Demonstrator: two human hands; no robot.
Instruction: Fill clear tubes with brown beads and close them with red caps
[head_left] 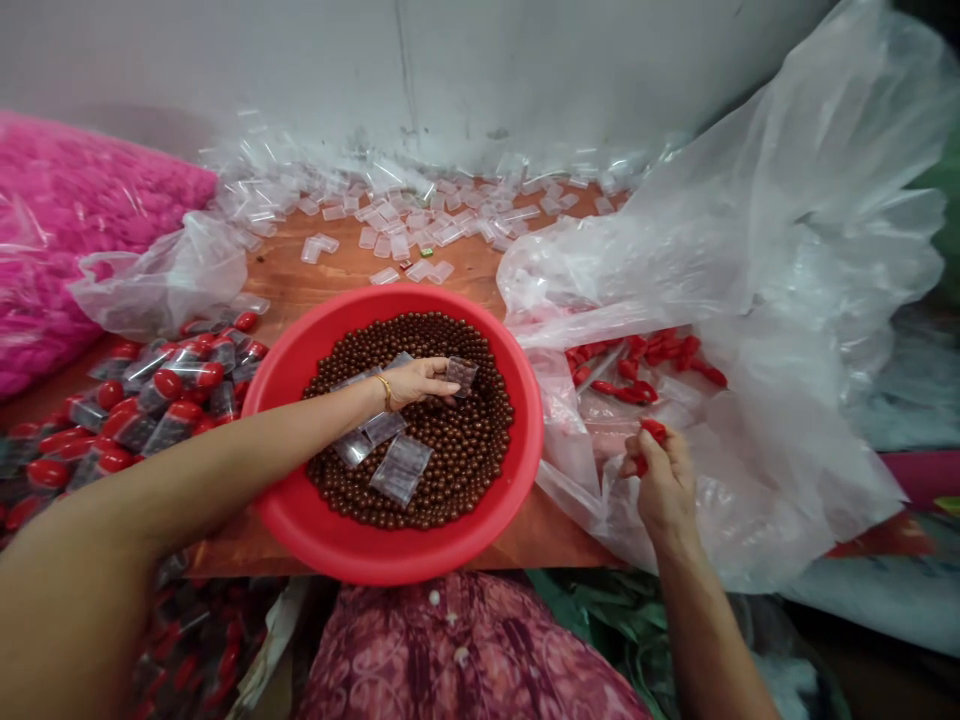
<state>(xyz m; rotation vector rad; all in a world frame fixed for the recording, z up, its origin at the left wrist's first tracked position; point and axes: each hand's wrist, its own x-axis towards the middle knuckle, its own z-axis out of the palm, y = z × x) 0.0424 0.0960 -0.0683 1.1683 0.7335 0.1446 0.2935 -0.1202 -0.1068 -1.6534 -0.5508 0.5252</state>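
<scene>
Plastic case [464,375]; round, glossy beads [466,455]

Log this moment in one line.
left hand: holding clear case over red basin | right hand: holding red cap | basin: brown balls, loose cases

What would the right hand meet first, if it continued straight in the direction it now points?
Probably the red pieces in the open plastic bag, just ahead of the right hand; whether it would pass above them is unclear.

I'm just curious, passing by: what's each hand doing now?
Left hand: holding a small clear container.
Right hand: closed on a red piece.
</scene>
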